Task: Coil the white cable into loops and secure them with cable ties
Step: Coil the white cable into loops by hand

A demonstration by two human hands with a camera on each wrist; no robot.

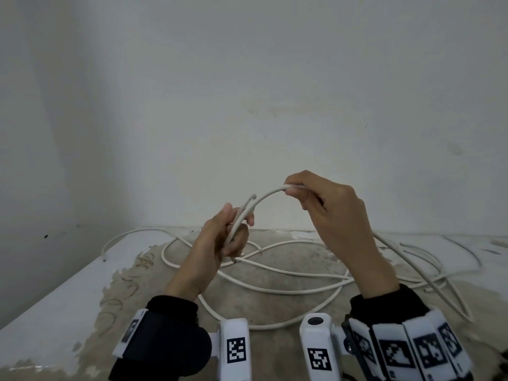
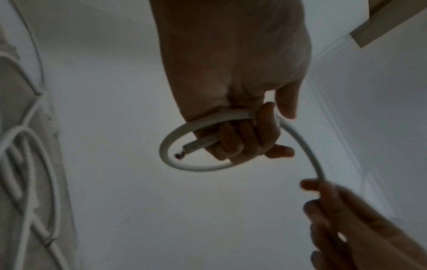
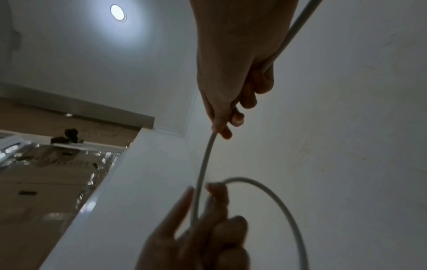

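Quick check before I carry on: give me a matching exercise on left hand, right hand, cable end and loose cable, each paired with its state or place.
Things:
1. left hand
2. right hand
3. cable end
4. loose white cable

States:
A. lies tangled on the worn table
B. pinches the arch of cable, raised
C. grips a small loop
D. pokes out inside the small loop

Pairs: 1-C, 2-B, 3-D, 4-A

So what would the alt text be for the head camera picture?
Two hands hold a white cable up before a pale wall: the left hand grips a small first loop, the right hand pinches the strand arching between them. The rest sprawls on the worn table.
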